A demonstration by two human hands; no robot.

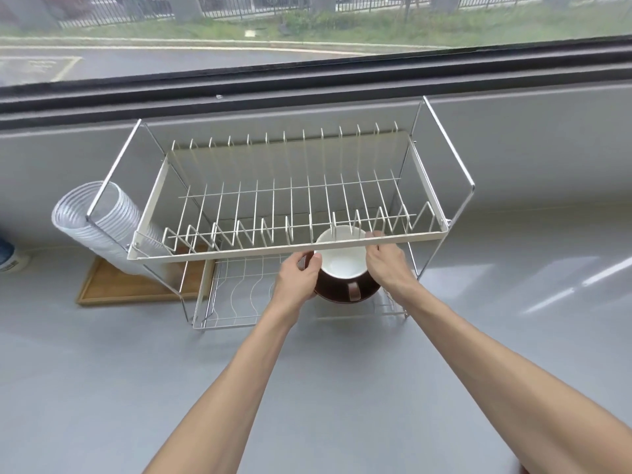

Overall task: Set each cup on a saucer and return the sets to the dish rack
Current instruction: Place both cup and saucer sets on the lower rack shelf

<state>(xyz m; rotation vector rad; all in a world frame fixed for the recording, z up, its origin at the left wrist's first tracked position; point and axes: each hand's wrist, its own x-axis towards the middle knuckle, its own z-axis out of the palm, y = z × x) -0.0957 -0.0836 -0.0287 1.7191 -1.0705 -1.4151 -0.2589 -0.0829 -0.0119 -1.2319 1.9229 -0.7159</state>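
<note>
cup [342, 260] and saucer [337, 293] sit together as one set, right at the front of the dish rack's [287, 246] lower shelf, under the cream front rail of the upper tier. the cup is brown outside and white inside, standing upright on the brown saucer, with its handle pointing back toward me. part of its far rim is crossed by the rail and the upright pegs above it.

my left hand [299, 278] is wrapped around the left edge of the saucer, thumb resting near the cup's rim, fingers curled underneath where i can't see them. my right hand [388, 263] grips the right side of the set, fingers reaching up past the rail and closing on the far side of the cup. both hands are clenched on the set, one to each side. i can't tell whether the saucer is resting on the lower wire shelf or held just above it.

upper tier of the rack holds nothing but its rows of pegs. a stack of clear plastic cups [99, 224] leans on its side against the rack's left end, over a wooden tray [113, 287] on the grey counter [136, 371]. behind the rack runs a window [307, 29] with grass and a road outside.
</note>
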